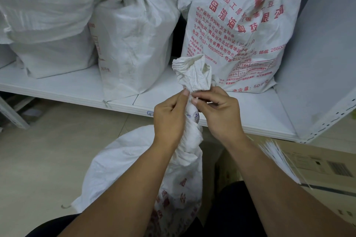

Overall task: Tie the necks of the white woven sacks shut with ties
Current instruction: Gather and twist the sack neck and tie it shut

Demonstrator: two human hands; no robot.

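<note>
Down on the floor, just before the shelf's front edge, a white woven sack (146,159) stands in front of the person. Its neck (192,136) is twisted into a tight rope, with the mouth flaring out above. Left hand (169,119) is wrapped round that neck, fingers curled, thumb pressed at the top of the twist. Right hand (219,113) meets it from the other side, thumb and forefinger pinching at the same spot. A thin white tie (195,99) shows there, though how it's wound I can't tell. Off to the right, a bundle of spare ties (277,158) lies on a cardboard box (317,169). Up on the shelf (67,84) are more sacks, and the red-printed sack (240,34) is at the right end.
</note>
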